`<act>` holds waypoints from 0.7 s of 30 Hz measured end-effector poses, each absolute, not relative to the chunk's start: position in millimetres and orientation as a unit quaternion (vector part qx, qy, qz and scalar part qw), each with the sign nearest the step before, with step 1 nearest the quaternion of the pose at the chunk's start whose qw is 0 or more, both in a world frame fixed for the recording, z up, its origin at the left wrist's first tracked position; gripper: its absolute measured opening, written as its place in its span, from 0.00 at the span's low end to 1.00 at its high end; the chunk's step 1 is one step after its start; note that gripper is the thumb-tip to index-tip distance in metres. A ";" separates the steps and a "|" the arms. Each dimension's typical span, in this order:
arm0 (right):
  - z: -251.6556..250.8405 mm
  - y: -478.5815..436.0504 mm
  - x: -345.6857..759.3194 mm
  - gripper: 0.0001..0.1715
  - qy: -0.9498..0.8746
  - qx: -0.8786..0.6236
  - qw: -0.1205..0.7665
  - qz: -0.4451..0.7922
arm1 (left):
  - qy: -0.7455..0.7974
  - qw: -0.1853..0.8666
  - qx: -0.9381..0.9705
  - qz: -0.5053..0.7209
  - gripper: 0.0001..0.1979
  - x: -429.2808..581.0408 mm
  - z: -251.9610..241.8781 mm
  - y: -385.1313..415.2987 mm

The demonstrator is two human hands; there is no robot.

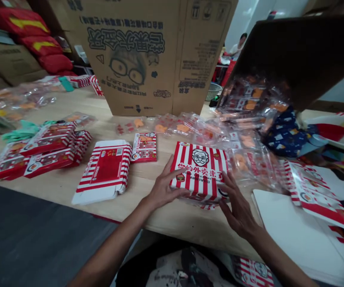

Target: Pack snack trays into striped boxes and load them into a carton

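In front of me on the table lies a red-and-white striped carton (200, 163) with a bearded face printed on top. My left hand (166, 185) grips its left side, thumb along the near edge and fingers on the top. From the right, my right hand (236, 203) holds the other side with the fingertips on the top and corner. Just left of the carton is a small windowed box (144, 147). Beside that, a flattened striped carton (103, 169) rests with its red panel up. Clear packets with orange pieces (184, 127) lie behind and to the right.
A large cardboard box (148, 56) stands at the back of the table. Stacked striped windowed boxes (51, 149) and teal gloves (25, 131) lie at left. White card sheets (297, 227) lie at right, near a blue patterned cloth (287, 133). A person (237, 48) is in the background.
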State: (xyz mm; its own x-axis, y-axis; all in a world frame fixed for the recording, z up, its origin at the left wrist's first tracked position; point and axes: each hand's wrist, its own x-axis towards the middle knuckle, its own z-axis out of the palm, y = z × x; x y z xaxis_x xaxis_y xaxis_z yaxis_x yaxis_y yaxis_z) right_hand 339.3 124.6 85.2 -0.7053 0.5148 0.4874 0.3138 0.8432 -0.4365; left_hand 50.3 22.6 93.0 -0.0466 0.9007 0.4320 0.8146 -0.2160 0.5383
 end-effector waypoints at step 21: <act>113.4 139.5 417.3 0.29 -0.730 -0.563 0.347 0.174 | 0.456 -0.087 0.851 0.246 0.37 64.8 79.3 82.3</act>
State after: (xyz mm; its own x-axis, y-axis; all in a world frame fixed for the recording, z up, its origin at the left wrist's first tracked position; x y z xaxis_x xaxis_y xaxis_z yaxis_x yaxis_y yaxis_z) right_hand 417.3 139.5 113.4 -0.1259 0.9423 0.3103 0.7008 0.3058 -0.6444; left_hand 64.8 82.3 79.3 0.4625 0.7337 0.4977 0.8193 -0.5683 0.0764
